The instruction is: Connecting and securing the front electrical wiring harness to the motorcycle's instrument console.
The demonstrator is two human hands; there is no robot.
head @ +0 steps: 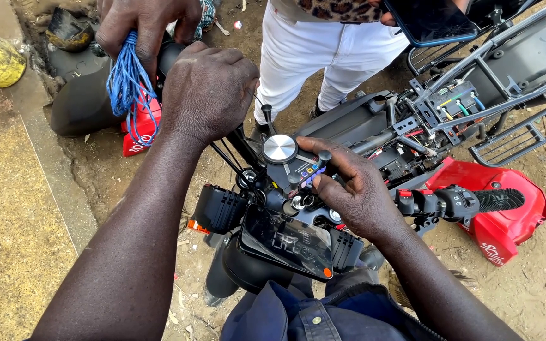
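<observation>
Centre of frame: the right hand (pixel 355 189) pinched a small multicoloured connector (pixel 309 172) beside the round silver cap (pixel 280 148) on the motorcycle handlebar (pixel 469 201). Upper centre: the left hand (pixel 208 88), closed in a fist, gripped black cables (pixel 225 155). Another person's hand (pixel 146 22) held blue cord (pixel 127 82).

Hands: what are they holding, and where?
Right hand pinches the small multicoloured connector at its end. Left hand is fisted; its hold is hidden.
</observation>
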